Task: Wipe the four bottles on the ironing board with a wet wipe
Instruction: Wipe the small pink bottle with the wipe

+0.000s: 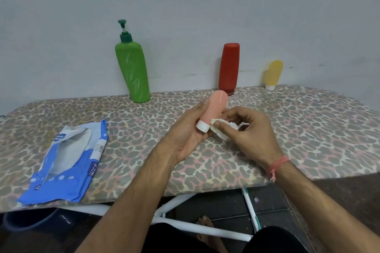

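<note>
A small pink bottle (215, 107) with a white cap pointing down rests in my left hand (185, 133), held above the middle of the ironing board (308, 125). My right hand (248, 129) pinches a crumpled white wet wipe (224, 129) against the bottle's lower side near the cap. Along the wall stand a green pump bottle (133, 72), a red bottle (229, 68) standing on its cap, and a small yellow bottle (273, 75), also cap down.
An opened blue wet-wipe pack (67, 162) lies on the board's left front part. The board has a leopard-print cover and white legs (185, 226) below. A dark basin (26, 220) sits on the floor at left. A bare foot (205, 222) shows under the board.
</note>
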